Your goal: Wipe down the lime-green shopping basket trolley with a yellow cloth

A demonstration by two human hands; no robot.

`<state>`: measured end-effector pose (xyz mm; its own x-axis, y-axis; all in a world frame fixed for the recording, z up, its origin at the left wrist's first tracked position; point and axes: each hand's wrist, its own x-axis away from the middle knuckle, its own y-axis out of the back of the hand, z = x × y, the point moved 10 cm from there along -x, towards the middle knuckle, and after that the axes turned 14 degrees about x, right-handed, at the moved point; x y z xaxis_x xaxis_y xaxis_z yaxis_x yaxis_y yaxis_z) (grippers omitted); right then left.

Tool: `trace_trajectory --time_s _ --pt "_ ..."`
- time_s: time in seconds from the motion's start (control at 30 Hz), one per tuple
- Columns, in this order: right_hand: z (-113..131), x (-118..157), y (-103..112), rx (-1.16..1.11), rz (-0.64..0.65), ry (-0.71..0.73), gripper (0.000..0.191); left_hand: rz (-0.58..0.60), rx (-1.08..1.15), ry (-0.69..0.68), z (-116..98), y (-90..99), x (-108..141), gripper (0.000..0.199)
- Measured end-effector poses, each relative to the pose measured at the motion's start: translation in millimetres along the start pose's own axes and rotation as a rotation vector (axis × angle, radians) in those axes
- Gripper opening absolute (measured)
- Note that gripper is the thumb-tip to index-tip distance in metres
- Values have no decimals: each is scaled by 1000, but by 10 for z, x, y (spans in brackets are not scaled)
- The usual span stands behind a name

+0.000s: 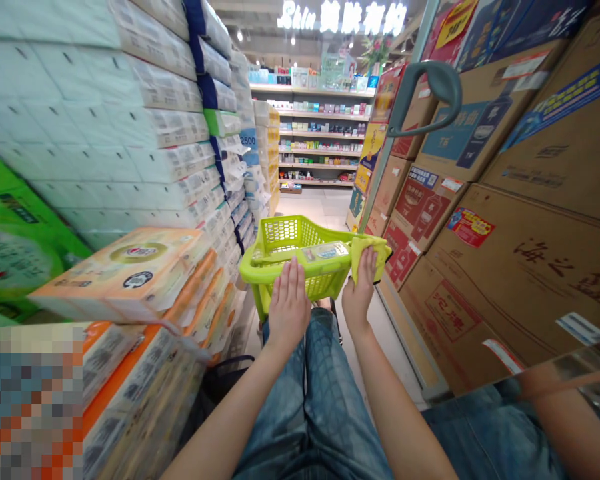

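1. While the person's left hand (289, 307) lies flat on the near rim of a lime-green plastic mesh basket (280, 233), its fingers are straight, close together and unclenched, grasping nothing.
2. The right hand (359, 293) stands upright at the basket's near right corner, its fingers (363, 273) pressed against a folded yellow-green cloth (376, 252) draped over the rim. Whether they are closed on the cloth, I cannot tell.
3. A flat, pale green package with a glossy clear panel (320, 252) lies in the basket, between the hands and just ahead of them. Neither hand appears to touch it.
4. The basket sits at the centre of the frame, just ahead of legs in checked blue denim (320, 400). Whatever bears its weight is hidden.
5. Along the left side rise stacks of white plastic-wrapped tissue packs (145, 127), with orange-banded tissue packs (125, 273) below them.
6. Along the right side stand printed brown cardboard cartons (525, 280), and a curved grey-green plastic handle (440, 83) projects at upper right.
7. Farther off, at upper centre, are white store shelves of boxed goods (320, 133).
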<state>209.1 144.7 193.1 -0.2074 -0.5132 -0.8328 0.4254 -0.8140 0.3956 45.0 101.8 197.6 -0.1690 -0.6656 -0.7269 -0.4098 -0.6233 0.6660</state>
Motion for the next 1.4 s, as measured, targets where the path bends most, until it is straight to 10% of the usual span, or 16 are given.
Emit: trace_trajectory --time_s 0.27,0.5,0.77,0.87,1.03,1.13,1.27,1.4 --pt "755 445 -191 83 210 505 76 -7 6 -2 57 -4 23 71" --pt "-141 -92 61 18 11 25 87 4 11 3 6 5 -1 73" --pt "851 462 -176 41 188 473 76 -24 -12 -14 48 4 21 71" --pt "569 357 -128 69 142 478 76 -13 -23 -23 50 11 24 70" --pt "-165 -55 59 27 7 50 84 6 -16 -7 9 -11 9 70" --pt "76 29 21 1 55 33 85 -5 -27 -4 -5 -25 5 71" --pt "777 394 -135 10 177 373 78 -21 -32 -9 31 -25 14 68" --pt "659 404 -138 49 152 477 76 -15 -19 -10 67 -9 24 67"
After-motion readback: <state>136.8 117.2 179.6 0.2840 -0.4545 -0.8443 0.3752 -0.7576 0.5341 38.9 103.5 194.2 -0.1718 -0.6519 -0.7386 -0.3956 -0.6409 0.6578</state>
